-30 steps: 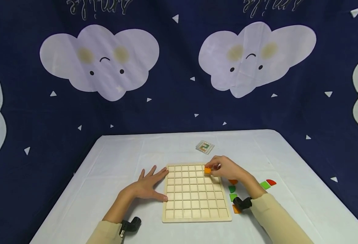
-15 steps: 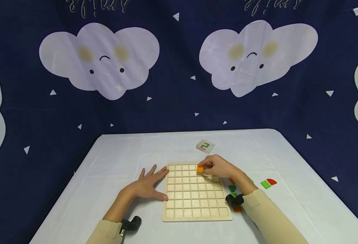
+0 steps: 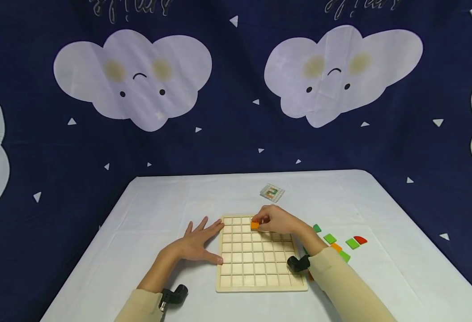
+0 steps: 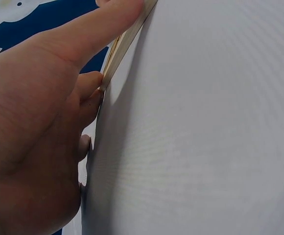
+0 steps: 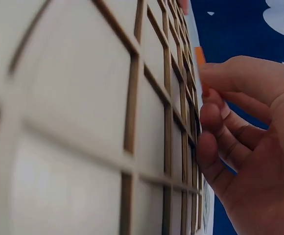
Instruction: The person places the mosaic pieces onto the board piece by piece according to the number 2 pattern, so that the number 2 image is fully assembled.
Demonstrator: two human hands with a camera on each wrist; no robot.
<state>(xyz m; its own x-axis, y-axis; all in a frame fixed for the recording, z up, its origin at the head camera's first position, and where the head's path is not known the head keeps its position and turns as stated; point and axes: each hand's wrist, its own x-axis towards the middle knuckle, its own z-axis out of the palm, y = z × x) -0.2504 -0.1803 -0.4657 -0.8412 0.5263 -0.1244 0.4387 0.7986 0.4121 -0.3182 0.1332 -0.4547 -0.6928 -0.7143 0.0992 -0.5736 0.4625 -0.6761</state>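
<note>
A square wooden grid board [image 3: 241,289] lies on the white table. My right hand [image 3: 278,220] pinches an orange square tile [image 3: 255,225] between thumb and fingers over the board's far rows, left of its middle columns. In the right wrist view that tile [image 5: 200,61] shows edge-on at the fingertips, close to the grid; whether it touches the board I cannot tell. My left hand [image 3: 191,247] is spread on the table, thumb and fingertips against the board's left edge. The left wrist view shows the thumb [image 4: 103,34] at the board's side.
Right of the board lie loose tiles: a red quarter-round piece [image 3: 360,240], green squares such as this green tile [image 3: 330,238], an orange piece [image 3: 336,246] and a dark green piece [image 3: 317,228]. My right forearm partly covers them. A patterned card [image 3: 272,192] lies beyond the board.
My right hand has moved left along the board's far rows with the orange tile, uncovering more loose tiles at the right. The left hand stays at the board's edge.
</note>
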